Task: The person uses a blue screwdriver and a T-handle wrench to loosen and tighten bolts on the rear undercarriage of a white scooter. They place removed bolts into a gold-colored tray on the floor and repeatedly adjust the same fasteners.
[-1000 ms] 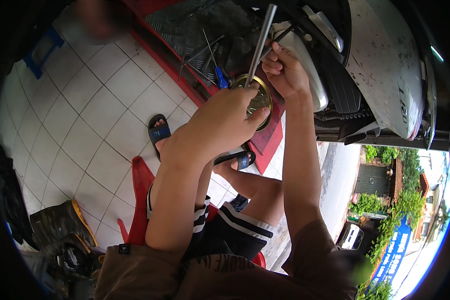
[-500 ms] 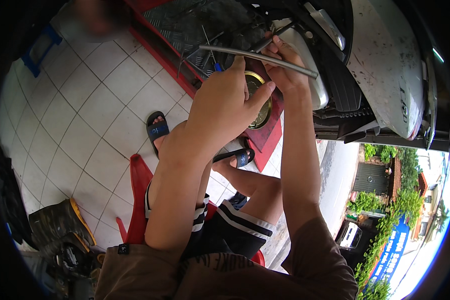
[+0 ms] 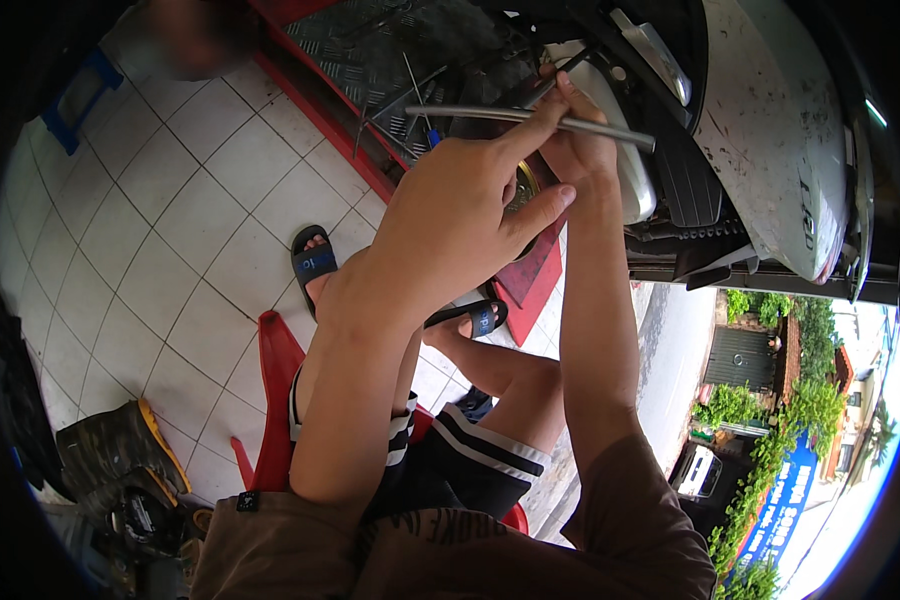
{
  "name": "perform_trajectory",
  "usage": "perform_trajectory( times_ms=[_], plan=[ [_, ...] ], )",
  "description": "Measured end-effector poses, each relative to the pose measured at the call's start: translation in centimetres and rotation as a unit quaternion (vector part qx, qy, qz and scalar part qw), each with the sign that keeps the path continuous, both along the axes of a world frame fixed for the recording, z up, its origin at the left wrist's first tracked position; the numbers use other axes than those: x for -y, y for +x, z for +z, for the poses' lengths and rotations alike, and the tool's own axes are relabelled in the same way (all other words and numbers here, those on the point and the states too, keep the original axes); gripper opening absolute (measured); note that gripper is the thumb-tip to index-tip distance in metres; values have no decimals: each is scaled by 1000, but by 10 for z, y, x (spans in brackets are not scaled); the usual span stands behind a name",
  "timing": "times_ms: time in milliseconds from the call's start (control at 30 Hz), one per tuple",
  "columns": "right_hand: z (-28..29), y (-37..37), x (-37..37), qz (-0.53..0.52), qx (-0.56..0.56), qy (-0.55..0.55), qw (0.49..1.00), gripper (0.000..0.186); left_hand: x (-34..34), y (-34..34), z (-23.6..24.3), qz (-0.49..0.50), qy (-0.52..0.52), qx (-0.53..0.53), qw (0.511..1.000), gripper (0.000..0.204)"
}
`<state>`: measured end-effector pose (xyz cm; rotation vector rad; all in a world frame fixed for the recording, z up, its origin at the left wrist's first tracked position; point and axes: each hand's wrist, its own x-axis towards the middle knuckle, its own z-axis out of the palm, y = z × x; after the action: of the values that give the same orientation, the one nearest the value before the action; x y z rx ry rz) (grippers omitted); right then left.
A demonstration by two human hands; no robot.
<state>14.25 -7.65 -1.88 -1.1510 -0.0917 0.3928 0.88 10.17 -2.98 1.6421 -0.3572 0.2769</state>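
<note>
My left hand (image 3: 460, 205) is in the middle, back upward. Its thumb stands apart, its index finger reaches across a long grey metal bar (image 3: 615, 131), and the other fingers are mostly hidden. Beyond the bar, my right hand (image 3: 585, 150) has its fingers bent beside the motorbike's pale cover (image 3: 632, 190). What those fingers close around is hidden behind the bar and the left hand. A dark rod-like part (image 3: 560, 72) shows just past the fingertips. A round tin with a gold rim (image 3: 533, 185) lies partly covered below my left hand.
A red-edged platform (image 3: 340, 140) with a dark ridged mat carries a blue-handled screwdriver (image 3: 432, 133). The motorbike's grey body panel (image 3: 770, 130) rises at right. Boots (image 3: 120, 445) stand lower left, near a red stool (image 3: 278, 400). A blue stool (image 3: 82, 100) is far left.
The metal bar has shifted slightly right and its angle has flattened. My left hand has moved right and up, its index finger now over the bar. My right hand stays nearly in place.
</note>
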Motion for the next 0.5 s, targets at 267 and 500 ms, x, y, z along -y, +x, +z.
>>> perform_trajectory(
  times_ms=[267,500],
  plan=[
    [-1,1,6,-20,-4,7,1000,16,2,-3,2,25,7,-37,999,74],
    [-1,-1,14,-24,4,17,1000,16,15,-3,0,79,46,-90,992,57]
  ],
)
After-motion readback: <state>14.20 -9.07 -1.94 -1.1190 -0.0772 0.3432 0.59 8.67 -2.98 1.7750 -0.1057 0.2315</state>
